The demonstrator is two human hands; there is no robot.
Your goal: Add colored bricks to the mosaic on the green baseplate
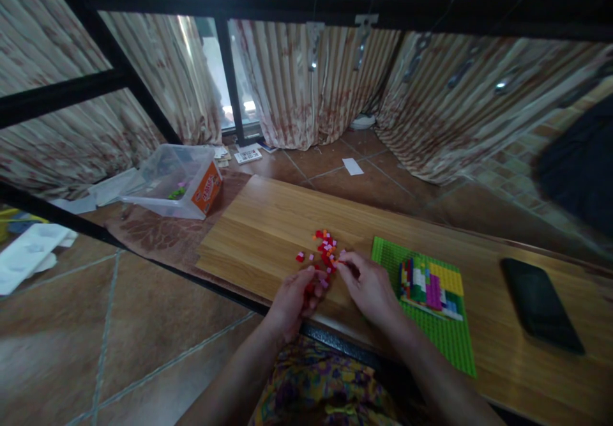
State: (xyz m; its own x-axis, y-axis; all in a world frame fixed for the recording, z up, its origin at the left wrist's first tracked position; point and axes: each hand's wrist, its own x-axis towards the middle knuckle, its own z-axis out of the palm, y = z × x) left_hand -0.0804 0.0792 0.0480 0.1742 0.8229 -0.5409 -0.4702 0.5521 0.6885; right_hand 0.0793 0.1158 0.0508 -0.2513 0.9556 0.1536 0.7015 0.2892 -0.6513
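Observation:
A loose pile of small red, pink and orange building bricks [326, 244] lies on the wooden board. My left hand [292, 301] is curled at the near side of the pile, with several red and pink bricks in its fingers. At the pile's right edge, the thumb and finger of my right hand [368, 282] are pinched together on what looks like a small red brick [341, 262], partly hidden by the fingertips. To the right of that hand is a green baseplate [445, 343], bearing a built block of multicoloured bricks [431, 287].
A black phone [541, 304] lies on the wooden board [268, 215] at the right. Beyond its left end stands a clear plastic box [167, 205] with an orange label and a few green and pink pieces inside. Papers [353, 167] lie on the tiled floor below the curtains.

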